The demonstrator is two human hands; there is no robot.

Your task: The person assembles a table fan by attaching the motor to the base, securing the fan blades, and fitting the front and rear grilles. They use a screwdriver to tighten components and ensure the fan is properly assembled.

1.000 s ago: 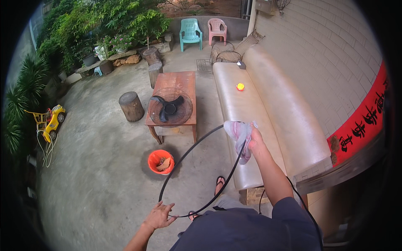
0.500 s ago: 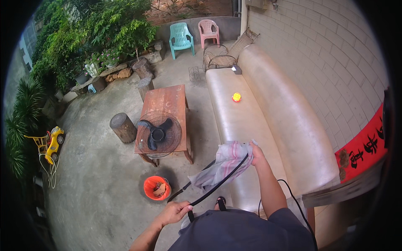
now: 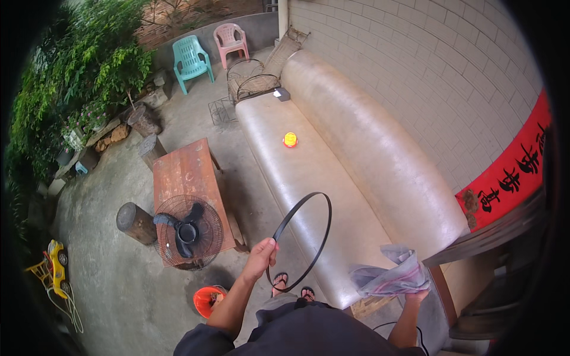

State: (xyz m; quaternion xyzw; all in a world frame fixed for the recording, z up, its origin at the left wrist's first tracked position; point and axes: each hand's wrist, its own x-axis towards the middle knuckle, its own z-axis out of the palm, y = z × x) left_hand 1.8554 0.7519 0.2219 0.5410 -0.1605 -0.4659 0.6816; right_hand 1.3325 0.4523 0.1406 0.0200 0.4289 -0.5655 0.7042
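In my left hand [image 3: 261, 259] is a thin black hoop [image 3: 330, 216], held upright by its near left edge with the fingers closed around it. It looks like the rim band of a fan guard. My right hand [image 3: 418, 295] grips a crumpled grey cloth [image 3: 392, 274] with pink stripes, apart from the hoop and out by the near end of the sofa. The cloth hides most of the right fingers. A round wire fan guard [image 3: 208, 222] with black fan blades [image 3: 187, 232] lies on the near end of the wooden table [image 3: 185, 172].
A long beige sofa [image 3: 356, 172] runs along the right wall, with a yellow-and-red round object [image 3: 290, 140] on its seat. An orange bucket [image 3: 205, 299] stands left of my feet. Log stools [image 3: 136, 224], plastic chairs [image 3: 193, 62] and a yellow toy car [image 3: 56, 270] are farther off.
The cloth has come off the hoop and moved right with my right hand. My left hand has raised the hoop, now upright. The view has shifted to the right.
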